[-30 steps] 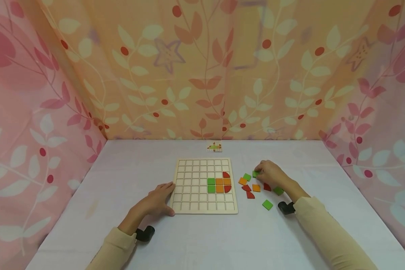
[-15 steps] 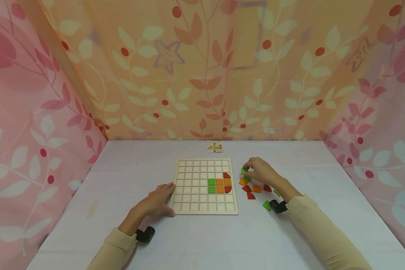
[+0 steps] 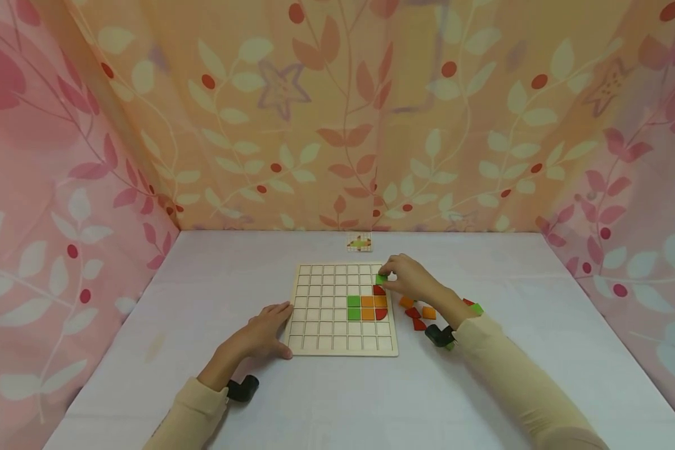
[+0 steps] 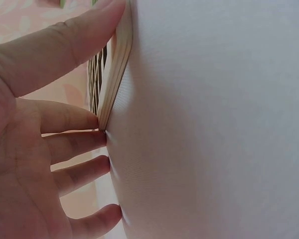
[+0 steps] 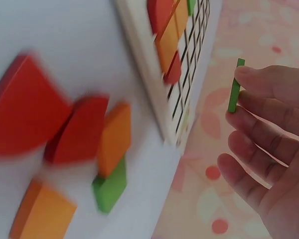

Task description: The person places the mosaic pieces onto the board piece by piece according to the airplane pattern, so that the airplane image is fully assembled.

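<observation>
My right hand (image 3: 415,280) pinches a green square tile (image 3: 381,279) between thumb and fingers, above the upper right part of a wooden grid board (image 3: 320,326). In the right wrist view the tile (image 5: 234,85) stands edge-on at the fingertips. My left hand (image 3: 263,332) rests at the board's left edge, thumb by the near corner and fingers spread; the left wrist view has the fingertips on the tabletop and against the board's side (image 4: 117,74). On the board's right side lie two green squares (image 3: 354,307), several orange squares (image 3: 367,302) and two red quarter-round pieces (image 3: 381,314).
Right of the board lie loose pieces: red quarter-rounds (image 3: 412,312), orange squares (image 3: 429,312) and green squares (image 3: 477,309), some partly hidden by my right forearm. A small pattern card (image 3: 359,242) lies behind the board. Patterned curtains (image 3: 259,125) enclose the white table (image 3: 202,269).
My right hand has picked a green tile from among the loose pieces and carried it left, over the board's upper right. My left hand has stayed at the board's edge.
</observation>
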Available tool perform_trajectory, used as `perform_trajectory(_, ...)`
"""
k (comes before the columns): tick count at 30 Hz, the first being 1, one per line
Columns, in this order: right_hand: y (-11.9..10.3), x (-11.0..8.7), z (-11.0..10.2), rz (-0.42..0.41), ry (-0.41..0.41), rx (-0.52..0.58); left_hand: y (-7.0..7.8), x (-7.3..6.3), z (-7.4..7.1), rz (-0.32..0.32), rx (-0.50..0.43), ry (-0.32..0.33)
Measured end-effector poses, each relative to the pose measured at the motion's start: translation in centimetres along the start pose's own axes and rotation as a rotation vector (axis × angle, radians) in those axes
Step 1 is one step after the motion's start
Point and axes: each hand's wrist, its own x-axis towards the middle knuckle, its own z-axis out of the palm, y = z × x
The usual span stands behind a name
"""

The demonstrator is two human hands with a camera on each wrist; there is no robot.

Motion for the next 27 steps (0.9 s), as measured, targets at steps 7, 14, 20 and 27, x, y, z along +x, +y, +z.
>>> perform_trajectory(7,-1.9,1.6,1.4,-0.036,-0.025,0.001,0.0,0.0,-0.1,0.000,-0.010,-0.002)
perform_trajectory(14,-3.5,2.5,3.2,-0.066,-0.060,-0.007,-0.1,0.0,0.0,0.011,-0.008,-0.005)
perform_trajectory(20,-4.4,3.2,4.4,-0.126,-0.047,-0.025,-0.2,0.0,0.1,0.012,0.002,-0.001)
perform_trajectory(27,-5.3,3.4,5.0,-0.165,-0.073,-0.045,0.0,-0.1,0.0,0.019,-0.001,0.001)
